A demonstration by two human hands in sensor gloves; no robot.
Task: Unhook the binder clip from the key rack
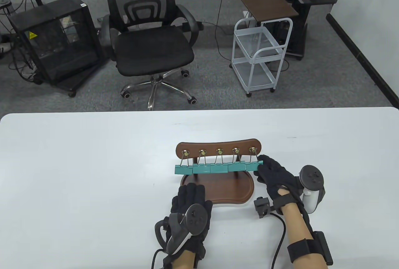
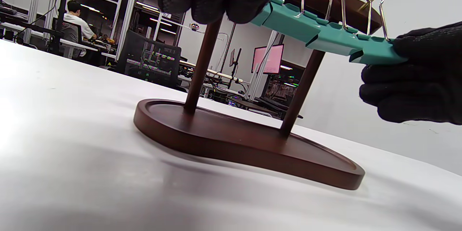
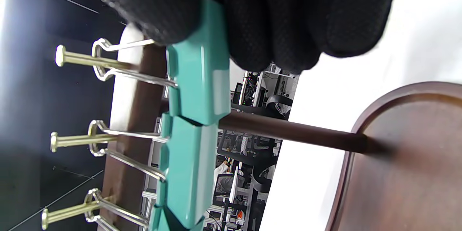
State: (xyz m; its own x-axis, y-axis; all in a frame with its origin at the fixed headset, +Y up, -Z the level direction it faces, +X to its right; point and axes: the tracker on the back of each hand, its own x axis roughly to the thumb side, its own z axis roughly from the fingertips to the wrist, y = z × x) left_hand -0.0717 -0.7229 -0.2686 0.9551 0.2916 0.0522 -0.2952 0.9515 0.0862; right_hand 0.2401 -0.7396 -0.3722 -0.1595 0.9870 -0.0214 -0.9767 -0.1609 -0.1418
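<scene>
Table view shows right hand (image 1: 274, 177) pinching the three-o'clock-end binder clip (image 1: 253, 166) on the key rack (image 1: 218, 147), left hand (image 1: 190, 202) resting flat at its six-o'clock edge, fingers together.

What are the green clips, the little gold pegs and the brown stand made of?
The teal binder clips look like painted sheet metal: glossy highlights, crisp folded edges, bare silver wire handles. The small gold hooks appear to be brass-coloured metal, shiny and thin. The dark brown key rack seems to be stained wood with a smooth satin sheen, though moulded plastic can't be ruled out.
</scene>
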